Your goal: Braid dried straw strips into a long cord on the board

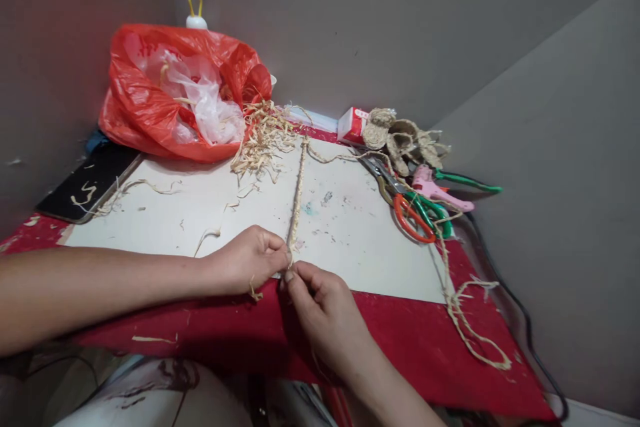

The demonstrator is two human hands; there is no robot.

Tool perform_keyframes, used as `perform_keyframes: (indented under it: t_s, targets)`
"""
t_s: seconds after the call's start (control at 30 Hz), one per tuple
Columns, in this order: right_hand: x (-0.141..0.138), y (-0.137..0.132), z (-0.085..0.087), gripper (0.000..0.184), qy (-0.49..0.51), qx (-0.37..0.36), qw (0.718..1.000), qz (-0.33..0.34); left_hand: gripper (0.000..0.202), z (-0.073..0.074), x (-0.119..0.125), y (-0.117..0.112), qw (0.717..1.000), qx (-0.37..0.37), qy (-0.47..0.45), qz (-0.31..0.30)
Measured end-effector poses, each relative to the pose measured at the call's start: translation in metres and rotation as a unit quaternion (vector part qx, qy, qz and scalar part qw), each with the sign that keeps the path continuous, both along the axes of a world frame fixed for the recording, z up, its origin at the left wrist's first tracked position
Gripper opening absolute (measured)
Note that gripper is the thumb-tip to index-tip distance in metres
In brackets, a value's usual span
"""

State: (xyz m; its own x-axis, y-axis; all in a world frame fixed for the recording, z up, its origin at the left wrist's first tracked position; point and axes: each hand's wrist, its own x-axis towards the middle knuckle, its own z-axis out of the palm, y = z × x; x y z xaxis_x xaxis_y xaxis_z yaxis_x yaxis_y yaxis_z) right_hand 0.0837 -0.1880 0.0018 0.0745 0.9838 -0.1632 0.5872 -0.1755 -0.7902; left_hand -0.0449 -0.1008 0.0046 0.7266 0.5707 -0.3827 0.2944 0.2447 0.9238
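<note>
A pale straw braid (299,190) runs from the far edge of the white board (240,213) down to my two hands. My left hand (255,255) pinches its near end between thumb and fingers. Right beside it, my right hand (317,297) is closed with thumb and fingertip on the strands at the same end. The fingertips of both hands almost touch, and the very end of the strands is partly hidden by them. A bit of straw (255,290) hangs at my left palm.
A red plastic bag (135,120) and loose straw (263,137) lie at the back. A black phone (87,183) rests left. On the right are orange-handled scissors (414,219), a pink glue gun (437,188), rope pieces (400,137), a red-white box (351,124) and thin cord (457,310) on red cloth (400,340).
</note>
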Motion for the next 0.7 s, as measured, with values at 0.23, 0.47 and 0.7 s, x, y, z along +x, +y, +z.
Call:
perform_keyframes:
  t_s: [0.23,0.47,0.7]
  targets:
    - [-0.011,-0.005,-0.008,0.026,-0.220,0.054,0.974,-0.025,0.028,-0.006,-0.004,0.000,0.998,0.040,-0.051,-0.005]
    - [-0.021,-0.010,-0.015,0.025,-0.338,0.128,0.932,-0.006,0.023,-0.012,-0.003,0.000,0.998,0.041,-0.048,0.006]
    - [-0.029,-0.042,-0.014,0.010,-0.345,0.104,0.918,0.164,0.023,-0.013,-0.005,0.002,0.999,0.022,-0.027,0.000]
